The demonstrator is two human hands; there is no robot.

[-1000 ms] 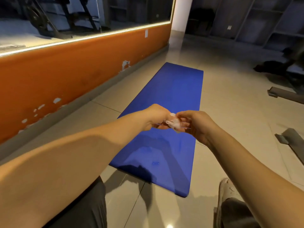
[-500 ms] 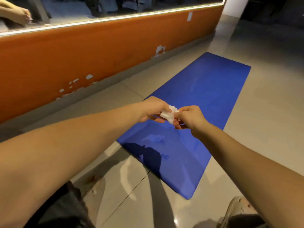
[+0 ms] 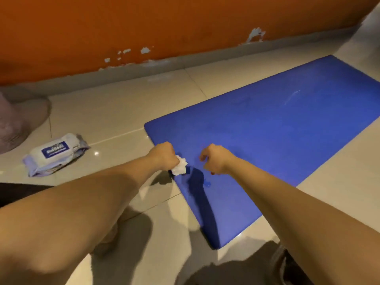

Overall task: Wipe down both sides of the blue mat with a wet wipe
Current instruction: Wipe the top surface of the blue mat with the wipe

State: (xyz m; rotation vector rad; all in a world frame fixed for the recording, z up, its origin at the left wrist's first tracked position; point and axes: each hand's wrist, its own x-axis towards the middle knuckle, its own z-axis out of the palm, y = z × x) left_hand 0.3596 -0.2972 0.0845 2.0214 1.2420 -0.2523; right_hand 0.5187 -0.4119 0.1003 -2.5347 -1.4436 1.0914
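Well to the left of the blue mat [image 3: 277,130], a pack of wet wipes [image 3: 55,154] lies flat on the floor tiles [image 3: 115,112], its blue label facing up. Next comes my left hand [image 3: 164,156], held right over the mat's near short edge. Its fingers [image 3: 173,161] are curled into a fist and clamped on the wet wipe [image 3: 180,166], which bunches out white and crumpled from the side of the fist that faces the mat. I cannot tell whether the wipe touches the mat or hangs just above it. Just to the right, above the mat's near end, is my right hand [image 3: 216,161]. It is apart from the wipe, with its fingers [image 3: 202,156] curled in toward the palm and gripping nothing I can see. Both hands throw dark shadows onto the mat's near end. The mat itself lies flat and unrolled on the floor. Its long axis runs from the near short edge under my hands away toward the upper right, roughly alongside the base of the orange wall [image 3: 185,23] beyond it, and its far end is cut off at the right edge of the view.
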